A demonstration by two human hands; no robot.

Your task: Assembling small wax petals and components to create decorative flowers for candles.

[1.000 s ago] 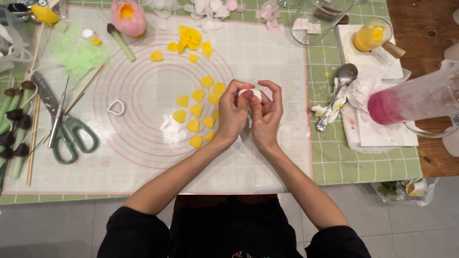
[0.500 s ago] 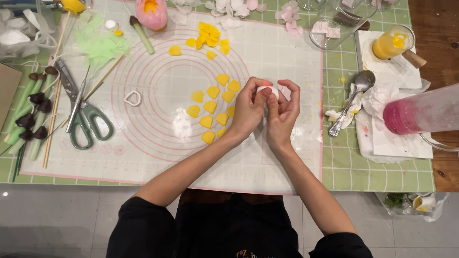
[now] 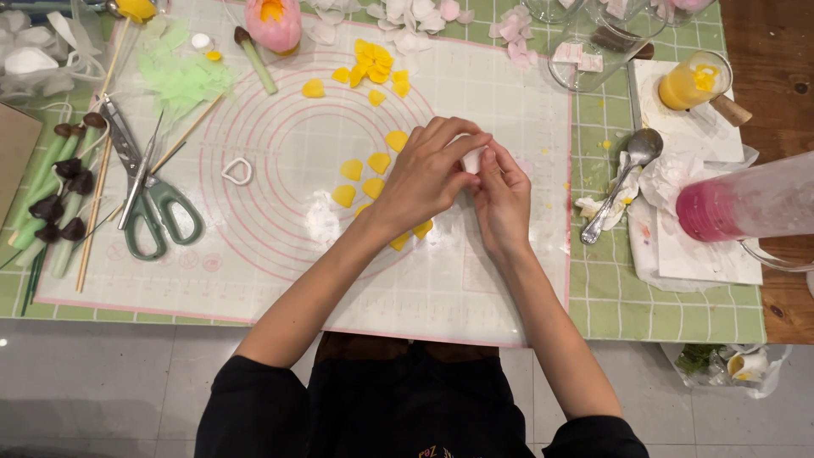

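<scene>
One head-worn camera looked almost straight down, fairly close, over the person's own forearms onto the white mat (image 3: 475, 280) and green checked table cover (image 3: 661, 314); no second view shared it.

Brown cardboard box (image 3: 15, 161), far left

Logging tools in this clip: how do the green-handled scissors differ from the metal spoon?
The green-handled scissors lie on the white silicone mat, left of both hands; the metal spoon lies off the mat on crumpled white paper, to their right. The scissors have green loop handles; the spoon is bare metal throughout. Neither is touched by a hand.
</scene>
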